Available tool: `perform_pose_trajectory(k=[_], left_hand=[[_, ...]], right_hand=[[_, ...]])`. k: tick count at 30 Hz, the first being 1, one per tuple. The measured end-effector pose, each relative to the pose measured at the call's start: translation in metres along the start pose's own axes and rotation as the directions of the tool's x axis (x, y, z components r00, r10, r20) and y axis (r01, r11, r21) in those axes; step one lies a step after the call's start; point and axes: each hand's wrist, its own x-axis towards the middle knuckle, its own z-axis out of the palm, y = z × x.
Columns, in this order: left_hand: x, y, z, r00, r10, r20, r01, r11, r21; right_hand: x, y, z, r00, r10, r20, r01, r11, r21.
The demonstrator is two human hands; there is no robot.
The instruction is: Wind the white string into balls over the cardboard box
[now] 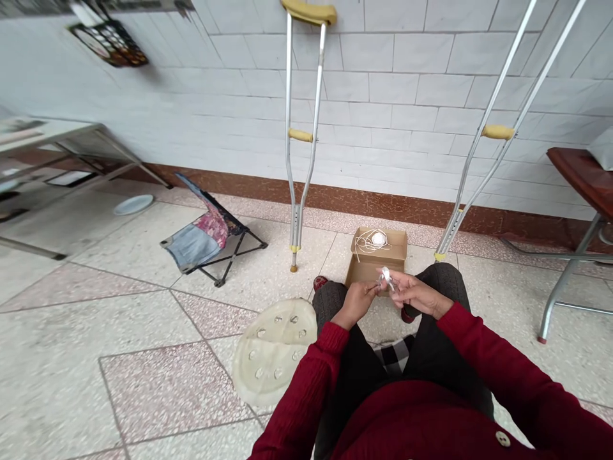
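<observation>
Both hands meet in front of my knees, over the near part of an open cardboard box (376, 269). My left hand (358, 302) is closed, its fingertips pinching part of a small white, partly clear item (385, 276) that I cannot identify. From the other side, my right hand (421, 295) grips the same item between thumb and fingers. A ball of white string (378, 239) lies at the far end of the box, with loose loops spreading around it.
Two crutches, one in the middle (301, 135) and one at the right (498, 132), lean on the tiled wall. A low folding chair (201, 239) stands left. A pale round mat with holes (268, 358) lies beside my left leg. A brown stool (582, 179) stands right.
</observation>
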Motion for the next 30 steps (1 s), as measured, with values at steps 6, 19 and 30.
perform_pose_trajectory(k=[6, 19, 30], left_hand=[[-0.008, 0.012, 0.004, 0.998, 0.054, 0.023, -0.057, 0.991, 0.120], [0.012, 0.019, -0.012, 0.995, 0.008, -0.099, -0.020, 0.992, -0.125], [-0.049, 0.128, -0.044, 0.965, 0.152, -0.216, -0.203, 0.949, -0.242]], right_hand=[[0.019, 0.026, -0.024, 0.991, -0.017, -0.136, -0.041, 0.909, -0.414], [-0.003, 0.008, 0.001, 0.996, 0.074, -0.056, -0.080, 0.991, -0.103], [0.003, 0.017, -0.003, 0.971, -0.017, -0.236, -0.042, 0.970, -0.240]])
